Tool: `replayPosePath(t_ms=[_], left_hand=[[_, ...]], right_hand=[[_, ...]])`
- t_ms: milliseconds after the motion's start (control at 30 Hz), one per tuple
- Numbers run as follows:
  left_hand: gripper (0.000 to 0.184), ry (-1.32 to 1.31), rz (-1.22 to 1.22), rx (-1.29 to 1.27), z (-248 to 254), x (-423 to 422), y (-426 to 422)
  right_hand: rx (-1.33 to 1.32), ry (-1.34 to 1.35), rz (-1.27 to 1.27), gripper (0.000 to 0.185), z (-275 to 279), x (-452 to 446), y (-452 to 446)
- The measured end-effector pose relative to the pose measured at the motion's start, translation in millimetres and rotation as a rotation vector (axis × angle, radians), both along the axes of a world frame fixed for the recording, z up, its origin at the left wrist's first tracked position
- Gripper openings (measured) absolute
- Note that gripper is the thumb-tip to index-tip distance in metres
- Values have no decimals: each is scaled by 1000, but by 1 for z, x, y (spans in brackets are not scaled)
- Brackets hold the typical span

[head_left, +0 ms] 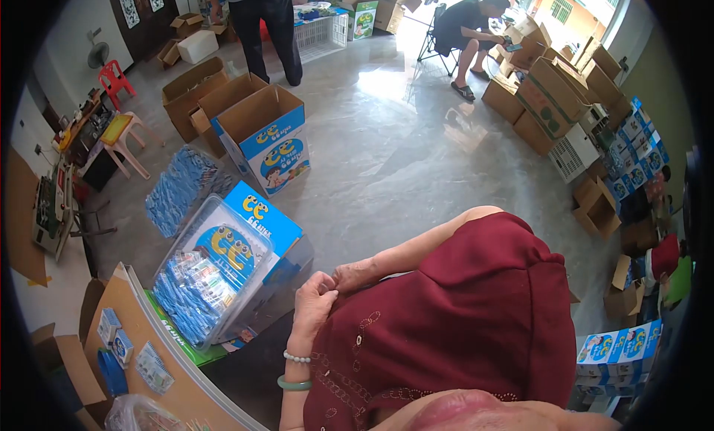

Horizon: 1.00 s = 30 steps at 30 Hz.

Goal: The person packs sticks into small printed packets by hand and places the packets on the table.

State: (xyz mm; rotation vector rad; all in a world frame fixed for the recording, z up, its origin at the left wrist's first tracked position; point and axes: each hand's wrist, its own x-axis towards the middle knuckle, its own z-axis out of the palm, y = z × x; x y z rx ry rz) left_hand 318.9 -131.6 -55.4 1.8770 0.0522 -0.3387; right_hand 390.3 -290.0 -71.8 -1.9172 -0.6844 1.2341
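Observation:
My left hand, with a beaded bracelet and a green bangle on its wrist, is closed, thumb and fingers pressed together. My right hand touches it, its fingers bent and partly hidden behind the left. Anything between the fingertips is too small or hidden to tell. Both hands are in front of my dark red top. Just left of them stands a clear plastic bin holding many blue-and-white packets. A blue printed box is beside the bin.
A tan table at lower left bears small packets and a blue roll. Open cartons stand on the floor. One person sits at upper right; another stands at the top. More boxes are stacked right.

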Motion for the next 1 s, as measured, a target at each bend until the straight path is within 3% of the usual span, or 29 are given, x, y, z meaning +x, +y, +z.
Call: replayPosePath(t_ms=[67,167,233,300,367,500,1000], left_hand=[[12,-30,18,28,-4,-3,-2],[9,-80,66,11,-27,4,-2],[6,-135,153,-59,-40,10,-2],[6,-200,159,-14,-18,11,-5],[7,-306,160,71,6,7,-14],[8,-589,-1,267,-12,7,-21],[8,-565,-70,281,-11,7,-22]], right_hand=[[30,-29,31,18,1,-3,0],[-91,-499,575,20,-11,9,0],[33,-432,501,20,-40,6,-1],[269,-296,365,20,-60,4,-2],[260,-308,352,19,-68,4,-3],[236,-346,326,19,-71,1,-3],[195,-517,220,19,-71,-9,1]])
